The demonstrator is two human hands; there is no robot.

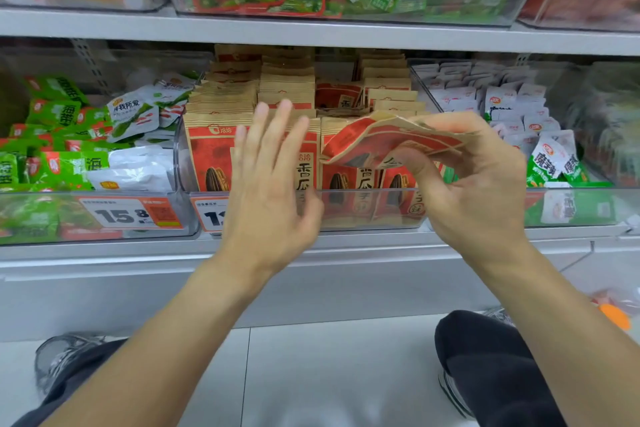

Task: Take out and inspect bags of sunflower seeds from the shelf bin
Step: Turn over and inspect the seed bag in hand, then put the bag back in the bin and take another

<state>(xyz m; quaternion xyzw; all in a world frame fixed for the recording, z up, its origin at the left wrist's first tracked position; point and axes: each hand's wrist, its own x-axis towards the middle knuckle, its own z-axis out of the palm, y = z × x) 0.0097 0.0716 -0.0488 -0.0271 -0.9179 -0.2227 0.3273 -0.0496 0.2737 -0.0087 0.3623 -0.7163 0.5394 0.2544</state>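
Note:
A clear plastic shelf bin (367, 208) at the middle of the lower shelf holds several rows of red and tan sunflower seed bags (211, 156) standing upright. My right hand (481, 191) pinches one such seed bag (388, 139) between thumb and fingers, tilted nearly flat above the bin's front right. My left hand (270, 177) is held in front of the bin's front row with fingers straight and spread, gripping nothing. It hides part of the front bags and the price tag.
A bin of green and white snack packs (69, 156) stands left of the seed bin, with a price tag (128, 215) on its front. A bin of white and green packets (550, 156) stands to the right. An upper shelf (311, 31) overhangs. My knees and shoes are below.

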